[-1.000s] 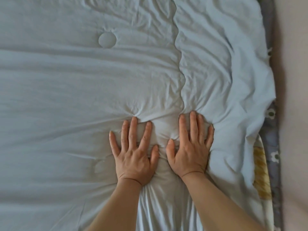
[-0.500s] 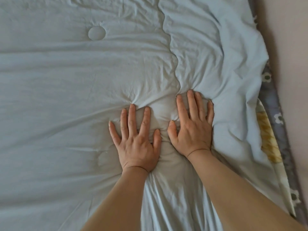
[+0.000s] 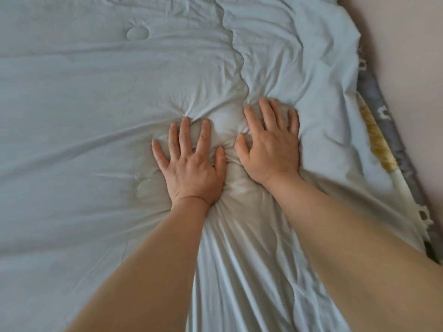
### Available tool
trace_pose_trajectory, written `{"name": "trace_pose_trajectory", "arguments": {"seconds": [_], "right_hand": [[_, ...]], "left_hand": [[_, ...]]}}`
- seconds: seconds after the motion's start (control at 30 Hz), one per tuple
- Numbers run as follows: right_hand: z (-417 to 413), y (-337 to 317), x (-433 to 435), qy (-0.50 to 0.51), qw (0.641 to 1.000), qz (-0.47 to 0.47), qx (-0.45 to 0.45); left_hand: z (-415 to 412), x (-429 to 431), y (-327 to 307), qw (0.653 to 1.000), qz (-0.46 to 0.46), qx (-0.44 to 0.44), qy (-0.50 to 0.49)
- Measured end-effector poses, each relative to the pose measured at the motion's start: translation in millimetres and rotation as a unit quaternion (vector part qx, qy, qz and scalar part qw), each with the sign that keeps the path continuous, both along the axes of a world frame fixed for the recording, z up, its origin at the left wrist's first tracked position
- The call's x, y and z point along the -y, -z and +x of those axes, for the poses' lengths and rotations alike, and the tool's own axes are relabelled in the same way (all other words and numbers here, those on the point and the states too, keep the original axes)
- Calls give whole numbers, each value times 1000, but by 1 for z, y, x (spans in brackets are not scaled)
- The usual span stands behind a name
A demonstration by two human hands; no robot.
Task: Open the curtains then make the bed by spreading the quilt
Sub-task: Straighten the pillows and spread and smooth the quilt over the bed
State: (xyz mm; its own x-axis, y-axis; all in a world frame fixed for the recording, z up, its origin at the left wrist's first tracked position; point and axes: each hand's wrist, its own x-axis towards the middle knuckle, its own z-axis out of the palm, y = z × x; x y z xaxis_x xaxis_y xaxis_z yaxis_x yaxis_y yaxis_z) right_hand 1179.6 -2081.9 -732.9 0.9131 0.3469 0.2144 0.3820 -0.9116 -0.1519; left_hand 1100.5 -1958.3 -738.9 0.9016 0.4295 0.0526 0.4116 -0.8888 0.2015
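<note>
Two at once: pressing down on the quilt (image 3: 96,104) with the left hand (image 3: 191,171) and the right hand (image 3: 272,152), side by side in the middle of the frame. Holding both hands flat and wide, fingers spread and mostly straight, gripping nothing, just pushing on the soft cloth. Looking a bit blurry on the right hand, so not telling for sure how deep its fingertips are digging in. Squeezing a puffy lump (image 3: 230,130) up between the two thumbs.

Probably pushing this way to slide the bumps out flat, since flat palms smooth cloth better than pinching fingers.

Lying spread over almost the whole bed, filling the frame from the left edge nearly to the right. Looking smooth on the left side and more crumpled at the upper right, past the wavy fold (image 3: 239,56) running down from the top middle. Bunching into long wrinkles in the lower middle, between the two bare arms, likely from the push. Showing one round stitched spot (image 3: 137,33) at the upper left.

Peeking out along the right edge: a grey flowery sheet (image 3: 374,87) and a yellow patch (image 3: 376,140), just beside the quilt's edge, with the pale wall (image 3: 407,56) past them.

Guessing the spreading is mostly done, with only smoothing left. Maybe needing a sweep out toward the wall side next. Risking new wrinkles by pushing too hard. Not seeing any curtains, so not telling about that part.
</note>
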Motion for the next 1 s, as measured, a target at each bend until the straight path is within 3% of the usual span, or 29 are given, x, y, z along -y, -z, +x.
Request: {"name": "trace_pose_trajectory", "arguments": {"seconds": [0.1,0.23,0.37,0.47,0.53,0.6,0.63,0.7,0.73,0.83,1.0], "right_hand": [[-46,-9,11,-2,998,63,-23],[-120,-2,52,-43,997,-8,-71],[-118,12,62,-63,997,-11,-40],[-114,7,62,-89,991,-6,-98],[-112,-5,65,-100,984,9,-148],[-120,-21,75,-76,984,54,-153],[-126,-26,83,-47,991,68,-109],[-140,-41,110,67,997,40,-12],[-145,-47,123,127,992,17,-4],[-154,-63,143,216,972,-40,-78],[-146,-83,149,207,947,-28,-244]], "left_hand": [[1,0,2,1000,15,11,10],[-1,-2,6,999,31,26,9],[-5,9,-5,998,59,-31,22],[-33,33,-24,991,90,-81,65],[-72,53,-30,992,56,-87,78],[-116,68,-29,993,-1,-93,74],[-137,72,-27,992,-24,-103,70],[-168,82,-26,989,-43,-126,68],[-177,85,-24,988,-41,-135,65],[-189,93,-22,985,-41,-158,63],[-181,89,-30,972,-73,-212,68]]}}
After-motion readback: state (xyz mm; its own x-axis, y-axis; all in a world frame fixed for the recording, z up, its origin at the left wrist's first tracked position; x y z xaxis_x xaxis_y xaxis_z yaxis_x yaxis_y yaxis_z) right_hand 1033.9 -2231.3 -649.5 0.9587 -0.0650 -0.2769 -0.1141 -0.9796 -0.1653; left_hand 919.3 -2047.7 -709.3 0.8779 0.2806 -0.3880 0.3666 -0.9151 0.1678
